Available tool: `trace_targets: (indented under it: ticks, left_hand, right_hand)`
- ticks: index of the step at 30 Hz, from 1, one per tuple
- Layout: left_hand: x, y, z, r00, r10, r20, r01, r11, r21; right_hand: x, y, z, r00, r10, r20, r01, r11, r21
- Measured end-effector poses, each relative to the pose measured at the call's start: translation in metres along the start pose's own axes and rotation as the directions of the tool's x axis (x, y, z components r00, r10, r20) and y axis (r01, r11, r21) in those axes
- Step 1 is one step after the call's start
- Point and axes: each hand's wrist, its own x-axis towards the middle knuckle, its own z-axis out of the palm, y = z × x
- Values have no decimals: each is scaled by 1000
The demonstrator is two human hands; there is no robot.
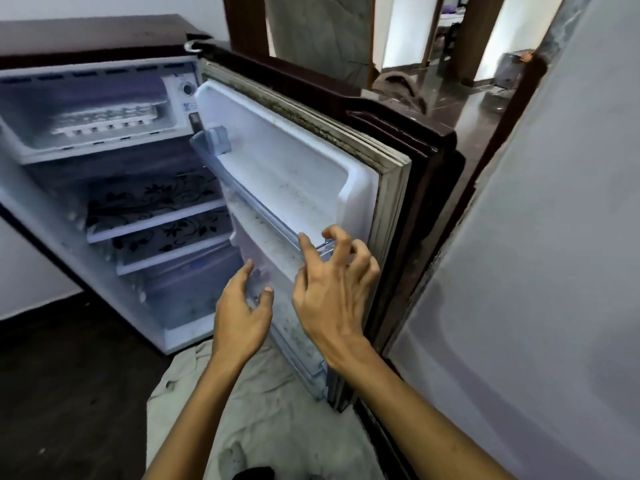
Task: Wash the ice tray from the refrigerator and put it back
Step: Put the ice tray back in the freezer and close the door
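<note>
A small maroon refrigerator (86, 36) stands with its door (294, 157) swung wide to the right. A white ice tray (107, 121) lies in the freezer compartment at the top left, frosted around it. My left hand (242, 313) hovers with fingers spread in front of the lower door shelf, holding nothing. My right hand (332, 282) reaches toward the clear plastic door rack (263, 209), fingers curled and apart near its right end; whether they touch it is unclear.
Inside are shelves with a black floral pattern (152, 199) and a lower drawer (187, 289). A pale cloth (277, 410) lies on the dark floor below the door. A white wall (554, 271) stands close on the right, beside a doorway (450, 64).
</note>
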Motion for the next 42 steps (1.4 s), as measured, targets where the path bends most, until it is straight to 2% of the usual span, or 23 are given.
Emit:
trace_targets:
  ticks: [4,8,11,14,19,24,27,31,37,42]
  left_hand:
    - [-22,-21,-21,994,-77,-81,76,997,-11]
    - [-39,-42,-44,973,-172,-155,171,985,-22]
    - [-47,-58,-60,951,-229,-209,233,973,-6]
    - [-54,-71,-72,933,-269,-240,272,962,-20]
    - [-62,-82,-86,897,-325,-300,325,944,-53]
    - [-64,-94,-102,867,-347,-356,346,936,-69]
    - [-62,-104,-114,853,-368,-370,361,928,-90]
    - [-52,-115,-132,843,-375,-387,350,927,-135]
    - [-30,-131,-157,876,-334,-347,266,936,-230]
    - [-4,-155,-180,882,-339,-327,255,928,-273]
  right_hand:
    - [-16,-31,-9,989,-148,3,147,988,43]
    - [-39,-43,-23,961,-259,-103,275,941,199]
    - [-51,-32,-27,954,-184,-237,257,911,323]
    - [-58,-18,-22,959,-63,-278,187,875,446]
    - [-50,-15,5,997,73,-27,-31,690,723]
    - [-36,-40,29,978,-27,206,-156,557,815]
    - [-35,-66,40,958,-153,244,-139,497,856]
    - [-42,-101,50,900,-229,370,-245,434,867]
    - [-39,-144,65,855,-368,365,-228,365,903]
    - [-27,-176,76,761,-482,434,-305,325,895]
